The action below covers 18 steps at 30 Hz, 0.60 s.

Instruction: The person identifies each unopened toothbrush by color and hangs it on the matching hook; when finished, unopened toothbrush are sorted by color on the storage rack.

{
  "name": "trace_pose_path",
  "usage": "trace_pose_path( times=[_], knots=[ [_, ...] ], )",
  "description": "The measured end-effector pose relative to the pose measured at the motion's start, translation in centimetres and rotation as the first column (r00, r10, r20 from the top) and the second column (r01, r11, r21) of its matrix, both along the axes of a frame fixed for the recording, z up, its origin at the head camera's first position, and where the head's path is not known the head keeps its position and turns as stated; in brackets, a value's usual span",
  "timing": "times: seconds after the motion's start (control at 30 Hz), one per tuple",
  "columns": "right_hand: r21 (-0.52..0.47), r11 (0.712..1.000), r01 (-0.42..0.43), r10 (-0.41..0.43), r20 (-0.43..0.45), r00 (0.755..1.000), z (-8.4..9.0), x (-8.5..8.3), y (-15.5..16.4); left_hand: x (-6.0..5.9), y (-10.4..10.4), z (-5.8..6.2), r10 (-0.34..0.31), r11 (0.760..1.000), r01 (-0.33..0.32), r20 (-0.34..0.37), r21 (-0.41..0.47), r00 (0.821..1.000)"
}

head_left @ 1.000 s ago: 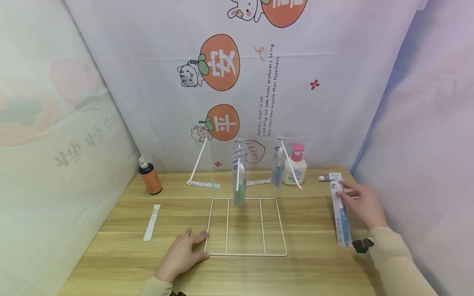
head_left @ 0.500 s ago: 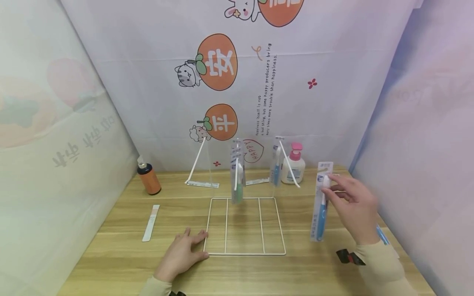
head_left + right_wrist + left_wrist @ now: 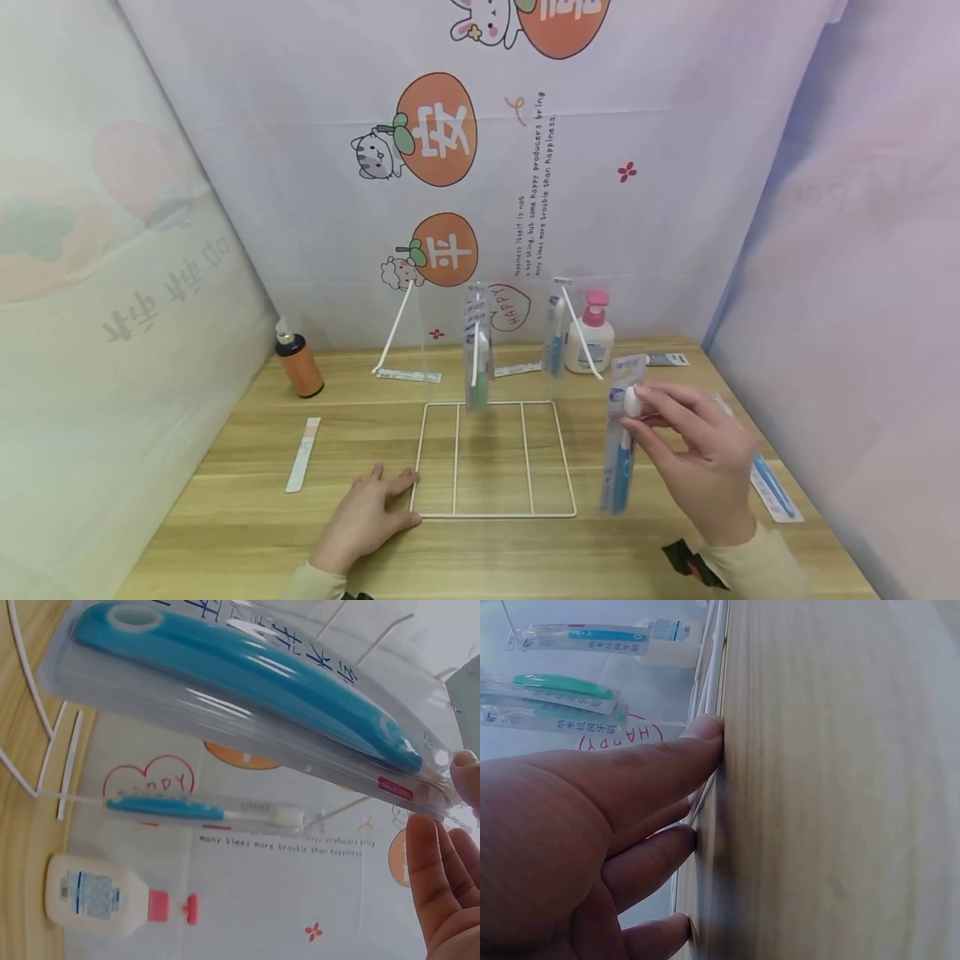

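While the right hand (image 3: 697,458) holds a toothbrush pack (image 3: 623,471) up above the table (image 3: 495,567), its thumb and fingers are close together and pinch it. The pack sits between the thumb and fingertips, right where the white brush head is. A bit of the card pokes up past the fingers, and the long blue handle hangs down below them. The pack leans a little, just to the right of the wire rack (image 3: 495,517).

The left hand (image 3: 367,512) has its fingers spread apart. It rests low by the near left corner of the rack, with the thumb and a finger touching the white wire and other fingertips on the wood.

Green toothbrush packs (image 3: 481,385) hang on the middle hook, and one blue toothbrush pack (image 3: 556,354) hangs on the right hook. Behind that one stands a soap bottle (image 3: 591,348) with a pink pump. Near the right wall, another blue brush pack (image 3: 776,490) lies flat on the table.
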State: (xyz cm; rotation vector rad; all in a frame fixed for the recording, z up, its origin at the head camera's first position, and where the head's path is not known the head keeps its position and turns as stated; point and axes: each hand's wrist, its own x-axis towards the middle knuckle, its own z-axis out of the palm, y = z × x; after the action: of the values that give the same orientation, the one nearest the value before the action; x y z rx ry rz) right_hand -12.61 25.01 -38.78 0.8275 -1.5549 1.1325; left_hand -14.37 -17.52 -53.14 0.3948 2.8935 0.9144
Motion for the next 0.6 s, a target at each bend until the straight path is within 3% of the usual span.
trace_pose_path(
  times=[0.3, 0.6],
  knots=[
    [-0.009, 0.999, -0.036, 0.035, -0.063, 0.997, 0.2, 0.5, -2.0, 0.0, -0.1, -0.2, 0.000, 1.000, 0.000, -0.010, -0.004, 1.000],
    [0.012, 0.999, 0.034, -0.033, -0.071, 0.997, 0.0, 0.1, -2.4, -0.1, -0.1, -0.4, -0.005, 1.000, 0.005, -0.012, -0.001, 1.000]
  ],
)
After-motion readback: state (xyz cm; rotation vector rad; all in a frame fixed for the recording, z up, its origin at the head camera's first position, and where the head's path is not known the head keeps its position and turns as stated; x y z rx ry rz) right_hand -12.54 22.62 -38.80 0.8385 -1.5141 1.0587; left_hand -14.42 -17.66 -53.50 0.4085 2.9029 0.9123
